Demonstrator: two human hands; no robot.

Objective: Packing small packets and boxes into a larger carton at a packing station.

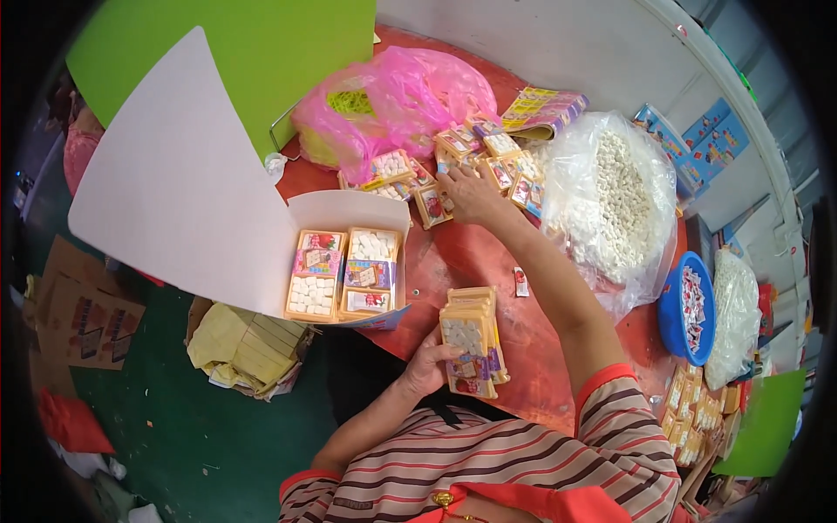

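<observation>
My left hand (pixel 426 364) is closed around a stack of flat candy packs (pixel 467 336), shallow orange trays with white pieces and strawberry-printed labels. It holds them over the near edge of the red table. My right hand (pixel 473 193) reaches across to a loose pile of the same packs (pixel 504 161). Its bent fingers grip a single pack (pixel 432 207) at the pile's near left side; the fingertips are partly hidden. Left of the table's middle stands an open white carton (pixel 349 213) with two columns of packs (pixel 316 275) inside, its tall lid flap raised.
Behind the pile lies a pink plastic bag (pixel 410 96). A clear bag of white pieces (pixel 623 200) stands to the right, beside a blue basin (pixel 671 305) of small sachets. One sachet (pixel 521 281) lies on the red table (pixel 436 257). More packs (pixel 689 414) are stacked at the lower right.
</observation>
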